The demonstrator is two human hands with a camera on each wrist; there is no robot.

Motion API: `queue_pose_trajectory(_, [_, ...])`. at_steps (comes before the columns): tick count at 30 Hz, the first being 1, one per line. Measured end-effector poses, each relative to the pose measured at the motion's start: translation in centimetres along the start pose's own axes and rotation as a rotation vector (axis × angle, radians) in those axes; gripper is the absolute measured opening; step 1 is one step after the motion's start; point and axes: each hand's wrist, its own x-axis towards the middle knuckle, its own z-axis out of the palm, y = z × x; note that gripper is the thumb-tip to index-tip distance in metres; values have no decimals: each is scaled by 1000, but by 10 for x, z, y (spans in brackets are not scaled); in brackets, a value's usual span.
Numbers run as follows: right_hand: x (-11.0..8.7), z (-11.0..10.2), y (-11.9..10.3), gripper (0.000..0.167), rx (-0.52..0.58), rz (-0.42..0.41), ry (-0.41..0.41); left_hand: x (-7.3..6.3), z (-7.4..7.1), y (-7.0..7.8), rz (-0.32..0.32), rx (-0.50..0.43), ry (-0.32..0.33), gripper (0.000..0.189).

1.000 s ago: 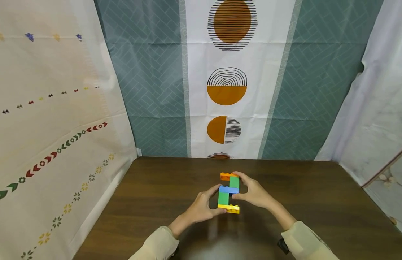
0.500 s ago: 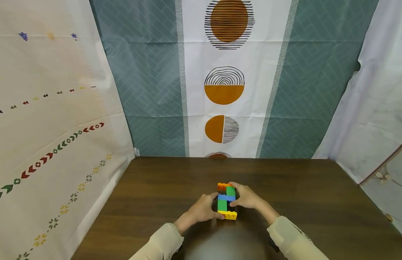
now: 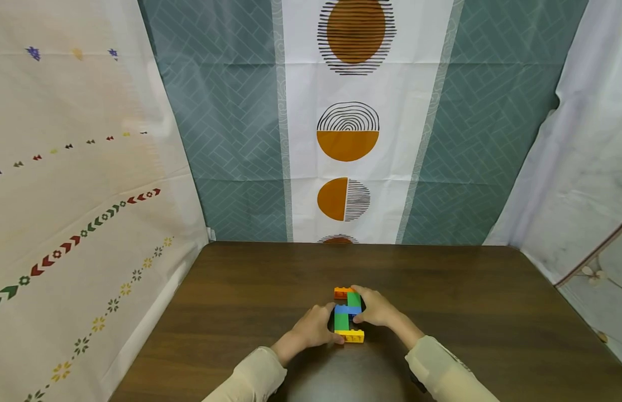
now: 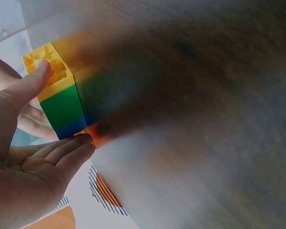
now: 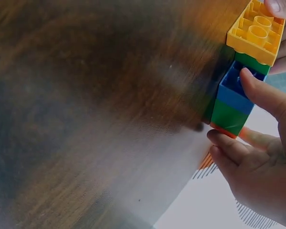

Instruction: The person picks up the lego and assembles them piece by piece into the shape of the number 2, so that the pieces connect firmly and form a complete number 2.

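An S-shaped build of large toy building bricks lies on its side at the table's surface in the head view. From far to near it joins an orange brick (image 3: pixel 341 293), a green brick (image 3: pixel 354 300), a blue brick (image 3: pixel 348 310), another green brick (image 3: pixel 341 322) and a yellow brick (image 3: pixel 350 336). My left hand (image 3: pixel 313 328) grips its left side, thumb on the yellow brick's hollow underside (image 4: pixel 62 85) and fingers by the blue one. On the other side my right hand (image 3: pixel 380 309) pinches it, thumb at the blue brick (image 5: pixel 232 90), fingertips at the orange end.
The dark wooden table (image 3: pixel 250 279) spreads around the build and mirrors its colours in the wrist views. Behind it hangs a green and white curtain (image 3: pixel 240 139) with orange circles. Patterned pale cloths stand at left (image 3: pixel 90 195) and right (image 3: pixel 567 184).
Both hands have lowered the brick build toward me, down to the table's surface, and shifted it slightly left. Their hold on it looks the same.
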Motion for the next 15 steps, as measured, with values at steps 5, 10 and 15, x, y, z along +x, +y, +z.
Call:
queue_pose_trajectory(5, [-2,-4,0,82,34,-6,-50,-2,-4,2,3,-26,-45,88])
queue_pose_trajectory(10, [-8,-15,5,78,42,-28,-72,-4,-14,-1,-5,-48,-73,96])
queue_pose_trajectory(15, [-14,-25,9,66,-76,-24,57,-6,-20,-9,1,70,79,76])
